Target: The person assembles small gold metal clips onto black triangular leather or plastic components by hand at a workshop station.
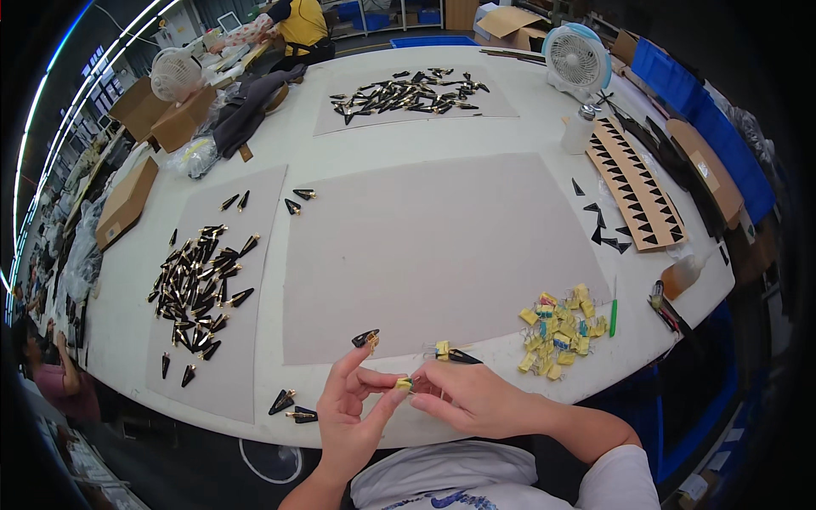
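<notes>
Both hands meet at the table's near edge. My left hand (348, 416) pinches a small yellow-wrapped clip (404, 384), which looks like a binder clip. My right hand (472, 398) closes its fingertips on the same clip from the other side. Just past my left index finger is a black pointed piece with gold hardware (365, 338); whether the finger touches it I cannot tell. Beyond my right hand lies another black piece (464, 357) with a yellow clip (442, 349) at its end. To the right sits a pile of yellow clips (561, 331) with wire handles.
Black-and-gold pieces are heaped on the left mat (200, 280) and far mat (408, 93). A green stick (614, 319) lies beside the clips. Farther right are a cardboard strip of black triangles (633, 183), an amber bottle (680, 276) and a fan (578, 58). Other people work nearby.
</notes>
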Demonstrator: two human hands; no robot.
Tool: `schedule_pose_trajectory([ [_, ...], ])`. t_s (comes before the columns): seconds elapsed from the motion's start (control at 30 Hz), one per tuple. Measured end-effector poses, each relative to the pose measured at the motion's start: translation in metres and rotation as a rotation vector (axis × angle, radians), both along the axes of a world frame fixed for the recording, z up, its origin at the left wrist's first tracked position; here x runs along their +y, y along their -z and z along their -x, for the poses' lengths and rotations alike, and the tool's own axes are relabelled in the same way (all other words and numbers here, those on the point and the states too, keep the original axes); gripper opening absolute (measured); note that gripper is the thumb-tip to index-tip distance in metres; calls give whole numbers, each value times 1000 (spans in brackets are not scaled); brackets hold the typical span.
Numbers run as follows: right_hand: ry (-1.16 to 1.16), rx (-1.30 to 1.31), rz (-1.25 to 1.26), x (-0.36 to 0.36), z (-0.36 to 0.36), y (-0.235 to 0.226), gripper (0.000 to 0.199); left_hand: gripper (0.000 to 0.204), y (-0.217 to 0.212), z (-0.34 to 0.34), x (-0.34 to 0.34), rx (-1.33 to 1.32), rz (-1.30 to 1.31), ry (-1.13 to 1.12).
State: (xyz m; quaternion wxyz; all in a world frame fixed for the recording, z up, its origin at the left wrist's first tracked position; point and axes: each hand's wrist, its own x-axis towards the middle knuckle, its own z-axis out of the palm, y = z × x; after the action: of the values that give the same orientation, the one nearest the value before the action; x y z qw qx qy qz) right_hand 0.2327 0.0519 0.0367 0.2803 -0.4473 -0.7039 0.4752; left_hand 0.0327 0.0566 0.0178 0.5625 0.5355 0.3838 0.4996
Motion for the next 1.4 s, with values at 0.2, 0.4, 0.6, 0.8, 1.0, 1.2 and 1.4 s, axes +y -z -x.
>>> schedule_pose_trajectory([
  [0.2, -169, -51, 106, -6, -7, -3, 27, 62, -11, 21, -6, 110, 45, 205],
  [0.4, -281, -97, 275, -26, -26, 10, 24, 30, -24, 61, -7, 401, 189, 556],
  [0.6, -423, 0, 290, -21, -28, 23, 25, 6, -10, 43, -4, 361, 358, 590],
  [0.8, -522, -2, 347, -11, -27, 27, 25, 10, -10, 39, 6, 460, 364, 667],
  [1.0, -557, -27, 395, -8, -27, 24, 26, 9, -18, 31, 7, 586, 199, 740],
  [1.2, -525, -38, 438, -7, -27, 22, 28, 10, -17, 30, 6, 574, 150, 672],
  [1.4, -498, -7, 429, -7, -26, 22, 29, 11, -14, 30, 7, 553, 129, 672],
])
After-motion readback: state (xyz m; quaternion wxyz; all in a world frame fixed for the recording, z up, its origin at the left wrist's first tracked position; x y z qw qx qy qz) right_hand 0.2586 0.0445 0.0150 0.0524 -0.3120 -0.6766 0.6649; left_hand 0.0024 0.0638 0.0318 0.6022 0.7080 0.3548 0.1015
